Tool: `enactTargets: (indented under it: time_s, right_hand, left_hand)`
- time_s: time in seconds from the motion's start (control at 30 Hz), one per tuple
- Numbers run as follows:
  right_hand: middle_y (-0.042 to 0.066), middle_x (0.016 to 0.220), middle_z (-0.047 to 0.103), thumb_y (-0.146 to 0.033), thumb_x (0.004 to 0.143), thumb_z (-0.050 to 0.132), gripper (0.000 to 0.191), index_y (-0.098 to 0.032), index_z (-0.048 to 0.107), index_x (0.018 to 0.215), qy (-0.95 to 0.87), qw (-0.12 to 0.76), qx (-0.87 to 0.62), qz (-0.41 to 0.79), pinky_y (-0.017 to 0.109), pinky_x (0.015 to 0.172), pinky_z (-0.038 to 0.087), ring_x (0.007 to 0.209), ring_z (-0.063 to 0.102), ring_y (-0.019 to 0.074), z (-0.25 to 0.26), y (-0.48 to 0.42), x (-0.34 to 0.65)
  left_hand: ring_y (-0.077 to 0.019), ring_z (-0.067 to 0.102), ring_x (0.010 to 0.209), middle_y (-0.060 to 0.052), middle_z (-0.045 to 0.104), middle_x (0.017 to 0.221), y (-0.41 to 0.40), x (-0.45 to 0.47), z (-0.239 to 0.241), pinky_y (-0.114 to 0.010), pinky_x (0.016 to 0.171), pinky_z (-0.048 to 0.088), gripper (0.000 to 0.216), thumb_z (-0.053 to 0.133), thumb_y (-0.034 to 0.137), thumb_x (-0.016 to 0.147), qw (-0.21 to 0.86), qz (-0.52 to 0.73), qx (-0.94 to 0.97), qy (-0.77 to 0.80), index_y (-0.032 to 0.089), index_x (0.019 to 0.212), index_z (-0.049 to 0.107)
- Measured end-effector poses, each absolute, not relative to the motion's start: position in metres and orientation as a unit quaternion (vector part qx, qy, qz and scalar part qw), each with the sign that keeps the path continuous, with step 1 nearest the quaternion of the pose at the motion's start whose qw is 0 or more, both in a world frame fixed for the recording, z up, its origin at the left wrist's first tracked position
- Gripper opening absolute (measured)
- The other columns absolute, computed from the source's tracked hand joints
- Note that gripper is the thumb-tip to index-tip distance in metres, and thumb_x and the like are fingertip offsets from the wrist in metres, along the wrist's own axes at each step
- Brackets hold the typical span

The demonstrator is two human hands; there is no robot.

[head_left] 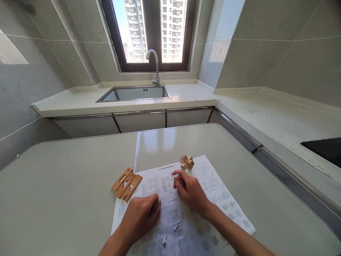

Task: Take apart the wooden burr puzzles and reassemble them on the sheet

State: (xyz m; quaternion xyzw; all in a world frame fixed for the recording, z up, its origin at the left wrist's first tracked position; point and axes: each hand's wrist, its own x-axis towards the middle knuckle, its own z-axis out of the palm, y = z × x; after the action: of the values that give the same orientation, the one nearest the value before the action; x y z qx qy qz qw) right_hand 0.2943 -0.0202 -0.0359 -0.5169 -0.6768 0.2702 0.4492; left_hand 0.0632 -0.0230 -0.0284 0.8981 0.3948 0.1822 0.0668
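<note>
A printed instruction sheet (213, 199), covered in small puzzle diagrams, lies on the table under both hands. My left hand (145, 209) rests on its left part, fingers curled into a loose fist; nothing shows in it. With the index finger stretched out over the diagrams and the other fingers bent, my right hand (190, 188) holds nothing. Just beyond that fingertip, a small star-shaped wooden burr puzzle (187, 162) sits on the sheet's far edge. Flat wooden puzzle pieces (127, 184) with cut-outs and black numbers lie side by side at the sheet's left edge, near my left hand.
The pale table (66, 192) has a metal seam (137, 151) running across it. Past its far edge stands a counter (186, 93) with a sink (144, 93) and a tap (156, 67) below a window. Another counter, with a black hob (325, 147), runs along the right.
</note>
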Motion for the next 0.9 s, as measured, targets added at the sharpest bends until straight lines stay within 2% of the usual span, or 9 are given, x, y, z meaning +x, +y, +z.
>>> enactTargets:
  time_s: [0.17,0.27,0.47,0.63,0.77,0.9]
  right_hand:
    - [-0.01,0.054,0.041,-0.035,0.104,0.048,0.017,-0.025,0.059,0.109,-0.601,0.488,-0.586,0.24,0.027,0.054,0.037,0.047,0.044,0.0161,-0.034,-0.013,0.307]
    - [-0.012,0.052,0.035,-0.041,0.104,0.049,0.019,-0.025,0.057,0.11,-0.564,0.501,-0.614,0.232,0.027,0.055,0.035,0.046,0.037,0.0156,-0.032,-0.01,0.313]
    - [-0.012,0.048,0.04,-0.046,0.102,0.051,0.027,-0.023,0.058,0.114,-0.524,0.506,-0.638,0.252,0.026,0.049,0.03,0.044,0.036,0.0149,-0.034,-0.006,0.317]
    - [-0.011,0.046,0.051,-0.054,0.1,0.055,0.038,-0.022,0.056,0.12,-0.499,0.506,-0.647,0.275,0.027,0.048,0.038,0.042,0.047,0.0177,-0.037,-0.005,0.32]
    - [-0.005,0.055,0.067,-0.06,0.098,0.055,0.043,-0.022,0.055,0.118,-0.486,0.507,-0.643,0.306,0.029,0.045,0.044,0.037,0.053,0.0178,-0.04,-0.003,0.322]
    - [0.0,0.068,0.074,-0.064,0.096,0.059,0.046,-0.022,0.058,0.115,-0.476,0.519,-0.637,0.313,0.029,0.048,0.049,0.041,0.057,0.0165,-0.043,-0.002,0.324]
  left_hand:
    - [-0.0114,0.042,0.04,0.007,0.047,0.049,-0.023,0.063,-0.029,-0.028,0.048,0.023,0.033,0.047,0.018,0.099,0.059,0.19,0.9,0.388,0.023,0.069,0.034]
    - [-0.0112,0.041,0.04,0.007,0.045,0.048,-0.024,0.063,-0.029,-0.027,0.048,0.023,0.033,0.047,0.017,0.099,0.061,0.192,0.9,0.385,0.023,0.069,0.034]
    - [-0.0109,0.038,0.041,0.008,0.042,0.049,-0.025,0.06,-0.028,-0.027,0.049,0.023,0.034,0.048,0.015,0.097,0.083,0.196,0.896,0.389,0.023,0.067,0.035]
    - [-0.0113,0.038,0.042,0.008,0.04,0.051,-0.027,0.059,-0.026,-0.029,0.049,0.024,0.034,0.047,0.015,0.098,0.09,0.184,0.896,0.393,0.023,0.067,0.033]
    - [-0.0113,0.039,0.043,0.007,0.041,0.052,-0.028,0.06,-0.027,-0.029,0.05,0.025,0.034,0.045,0.014,0.097,0.096,0.185,0.896,0.392,0.023,0.068,0.03]
    - [-0.0113,0.04,0.044,0.007,0.043,0.052,-0.028,0.06,-0.028,-0.028,0.051,0.024,0.034,0.044,0.014,0.097,0.101,0.185,0.896,0.391,0.023,0.069,0.028]
